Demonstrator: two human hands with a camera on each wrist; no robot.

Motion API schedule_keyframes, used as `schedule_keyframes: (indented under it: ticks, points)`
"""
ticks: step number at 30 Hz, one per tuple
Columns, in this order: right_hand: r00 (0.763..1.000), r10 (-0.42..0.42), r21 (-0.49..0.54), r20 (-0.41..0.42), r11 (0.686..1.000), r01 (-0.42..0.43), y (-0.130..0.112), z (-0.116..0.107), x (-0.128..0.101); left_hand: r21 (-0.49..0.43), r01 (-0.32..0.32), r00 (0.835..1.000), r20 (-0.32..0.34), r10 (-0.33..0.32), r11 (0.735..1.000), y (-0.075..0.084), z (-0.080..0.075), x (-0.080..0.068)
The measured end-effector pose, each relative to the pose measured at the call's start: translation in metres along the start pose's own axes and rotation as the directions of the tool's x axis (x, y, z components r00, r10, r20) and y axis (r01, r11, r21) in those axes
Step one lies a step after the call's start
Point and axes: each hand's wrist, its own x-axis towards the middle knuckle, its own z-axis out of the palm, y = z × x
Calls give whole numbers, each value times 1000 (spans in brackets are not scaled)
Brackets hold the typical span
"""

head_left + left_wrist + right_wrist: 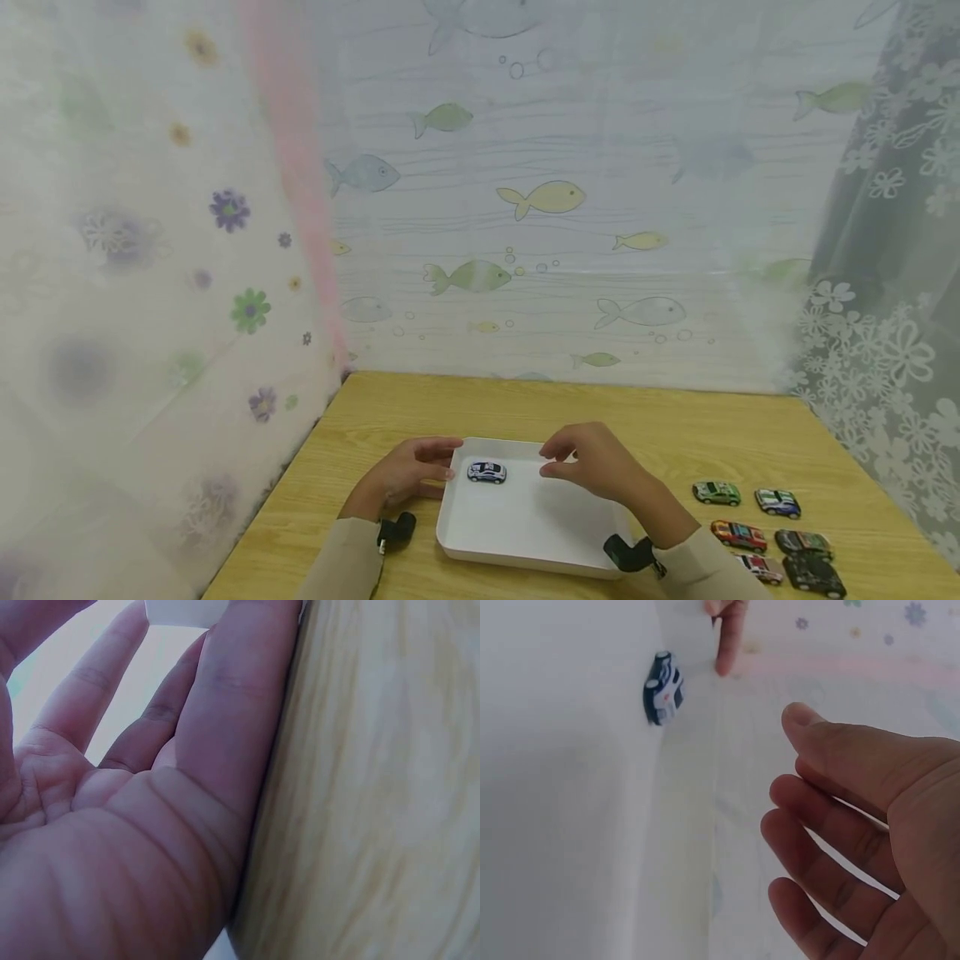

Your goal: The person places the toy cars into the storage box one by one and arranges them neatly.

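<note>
- While the left hand steadies the white tray at its nine o'clock rim, its fingers lie straight, holding nothing.
- Toy car sits inside, toward eleven o'clock.
- Right hand hovers above, fingers loosely spread, empty.

Soft, even light; blurry close-ups.

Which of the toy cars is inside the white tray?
The blue and white toy car, alone in the white tray between the two hands. The other toy cars all sit grouped on the wooden table, to the tray's right.
</note>
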Motion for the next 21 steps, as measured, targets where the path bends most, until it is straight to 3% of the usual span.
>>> schedule_keyframes:
  ticks: [21]
  points:
    - [995, 79, 6, -63, 997, -79, 37, -43, -57, 5, 9, 1000, -14, -9, 1000, 1, 1, -2]
